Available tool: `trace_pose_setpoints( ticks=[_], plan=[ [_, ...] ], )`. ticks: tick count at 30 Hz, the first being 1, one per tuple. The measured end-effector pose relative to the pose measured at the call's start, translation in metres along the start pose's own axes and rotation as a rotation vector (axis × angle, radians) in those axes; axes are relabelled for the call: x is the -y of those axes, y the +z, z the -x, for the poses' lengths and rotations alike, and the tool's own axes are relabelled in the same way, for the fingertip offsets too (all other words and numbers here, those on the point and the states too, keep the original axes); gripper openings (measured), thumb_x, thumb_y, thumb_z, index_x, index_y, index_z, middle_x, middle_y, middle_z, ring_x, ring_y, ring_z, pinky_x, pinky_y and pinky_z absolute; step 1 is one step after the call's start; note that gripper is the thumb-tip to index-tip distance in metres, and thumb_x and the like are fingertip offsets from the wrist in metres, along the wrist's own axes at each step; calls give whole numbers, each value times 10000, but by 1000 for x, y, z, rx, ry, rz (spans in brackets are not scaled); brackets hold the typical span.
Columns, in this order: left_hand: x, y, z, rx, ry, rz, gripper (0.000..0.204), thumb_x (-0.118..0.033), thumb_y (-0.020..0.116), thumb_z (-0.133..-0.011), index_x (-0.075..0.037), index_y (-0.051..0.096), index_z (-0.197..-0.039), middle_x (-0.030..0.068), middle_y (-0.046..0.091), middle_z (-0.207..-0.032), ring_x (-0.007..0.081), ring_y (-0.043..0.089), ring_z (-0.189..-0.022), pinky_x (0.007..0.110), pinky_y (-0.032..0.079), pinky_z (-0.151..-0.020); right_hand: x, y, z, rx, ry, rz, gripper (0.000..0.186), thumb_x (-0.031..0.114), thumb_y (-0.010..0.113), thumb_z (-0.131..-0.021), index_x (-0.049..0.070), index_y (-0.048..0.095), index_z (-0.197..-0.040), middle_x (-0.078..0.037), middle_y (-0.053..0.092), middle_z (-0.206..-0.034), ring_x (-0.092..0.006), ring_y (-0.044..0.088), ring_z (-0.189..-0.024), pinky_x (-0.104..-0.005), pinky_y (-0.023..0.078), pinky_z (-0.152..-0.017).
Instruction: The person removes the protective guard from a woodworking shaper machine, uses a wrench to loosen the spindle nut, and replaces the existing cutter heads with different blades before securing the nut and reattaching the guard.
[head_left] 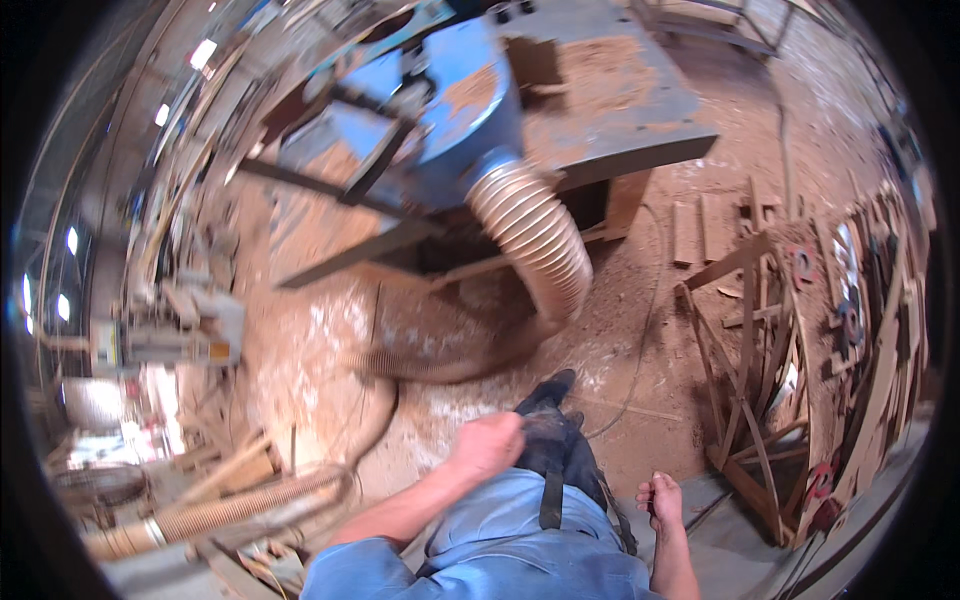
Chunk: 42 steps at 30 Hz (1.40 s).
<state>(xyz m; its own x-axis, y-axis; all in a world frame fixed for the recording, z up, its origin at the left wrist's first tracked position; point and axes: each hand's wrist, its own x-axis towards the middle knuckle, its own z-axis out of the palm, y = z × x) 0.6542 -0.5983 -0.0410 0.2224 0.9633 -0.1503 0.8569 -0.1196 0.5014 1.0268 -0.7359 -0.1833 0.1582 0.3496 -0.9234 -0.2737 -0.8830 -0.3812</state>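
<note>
From the head view, my left hand [487,443] hangs loosely curled, its grip holding nothing, just above my dark trouser leg [555,440]. My right hand [661,500] hangs with fingers half bent, grip empty too. Ahead, a ribbed dust hose [535,235] runs from the blue machine [450,100] down to the sawdust-covered floor [320,340].
</note>
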Motion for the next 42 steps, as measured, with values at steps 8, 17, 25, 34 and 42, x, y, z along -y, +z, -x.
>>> trace_pose_setpoints(
  ticks=[8,17,25,34,42],
  plan=[
    [117,-73,172,-329,-833,-113,159,-171,680,-825,-51,641,-921,198,674,-774,389,670,-723,479,534,-675,55,42,-36,124,-102,252,232,307,521,-1021,99,571,-930,-50,636,-746,-159,606,-543,-316,510,-459],
    [212,-140,270,-979,-1039,306,169,-86,721,-827,23,622,-911,113,685,-730,131,630,-647,300,520,-618,152,287,-2,308,-389,592,250,307,534,-1016,66,588,-974,-33,627,-783,-129,602,-607,-288,501,-520],
    [379,-199,335,-1215,-1007,819,168,-18,676,-868,58,623,-1008,84,698,-857,112,639,-759,266,521,-689,80,507,109,407,-454,647,190,246,546,-1017,68,599,-980,-11,626,-774,-103,594,-609,-245,494,-521],
    [552,-321,371,-1419,-883,1220,192,28,660,-903,51,621,-1089,71,683,-1010,104,627,-917,244,510,-840,-4,774,205,604,-427,997,248,203,527,-1026,-13,612,-1114,-45,646,-813,-114,596,-652,-247,481,-569],
    [689,-414,373,-1506,-908,1415,198,55,661,-886,42,630,-1081,55,653,-1011,105,609,-891,244,506,-833,-27,1045,238,881,-421,1111,264,232,566,-1015,-10,640,-1088,-51,646,-798,-105,572,-668,-253,475,-602]
  ],
)
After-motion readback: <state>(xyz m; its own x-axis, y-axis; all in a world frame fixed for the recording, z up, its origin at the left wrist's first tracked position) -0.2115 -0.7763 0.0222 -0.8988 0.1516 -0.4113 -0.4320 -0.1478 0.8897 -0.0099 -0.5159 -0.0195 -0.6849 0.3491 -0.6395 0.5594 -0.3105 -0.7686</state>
